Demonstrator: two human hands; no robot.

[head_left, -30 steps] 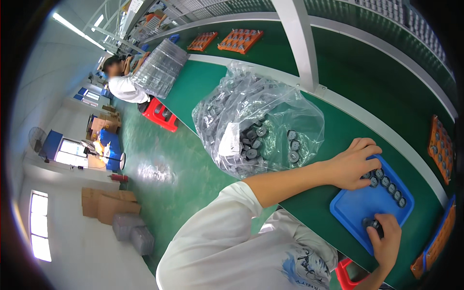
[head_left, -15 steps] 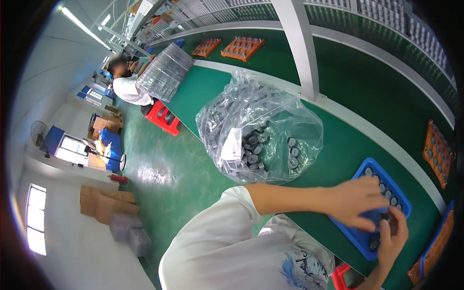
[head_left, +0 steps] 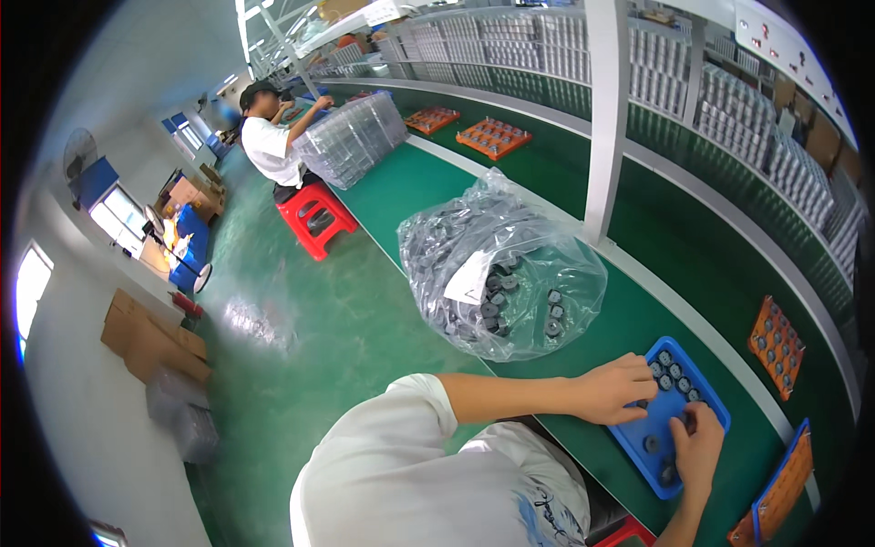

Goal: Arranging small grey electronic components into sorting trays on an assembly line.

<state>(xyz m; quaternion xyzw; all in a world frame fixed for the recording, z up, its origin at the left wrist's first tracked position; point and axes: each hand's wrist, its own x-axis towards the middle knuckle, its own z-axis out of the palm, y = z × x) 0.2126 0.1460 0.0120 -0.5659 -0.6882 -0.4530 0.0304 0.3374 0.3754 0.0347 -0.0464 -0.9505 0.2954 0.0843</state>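
Observation:
A shallow blue plastic tray (head_left: 663, 490) lies on the green bench, with small dark round parts (head_left: 668, 371) lined up at its far end. A few more, such as a loose round part (head_left: 652, 444), sit toward its near end. My left hand (head_left: 612, 390) reaches over the tray's left side, its fingers bent down and closed around a dark round part (head_left: 642, 404). From the right side my right hand (head_left: 699, 447) comes in, thumb and fingers pinched at another dark part (head_left: 684, 417), mostly covered by the fingers.
Left of the tray, a large clear plastic bag (head_left: 565, 264) holds many such parts. Orange trays of parts (head_left: 777, 346) lie on the green strip beyond a white post (head_left: 605, 118). Further along, a person (head_left: 271, 137) sits by stacked clear trays (head_left: 351, 141).
My view has tilted and shifted. My hands have moved apart over the tray; before, they met over a blurred part. The round parts inside now show more plainly.

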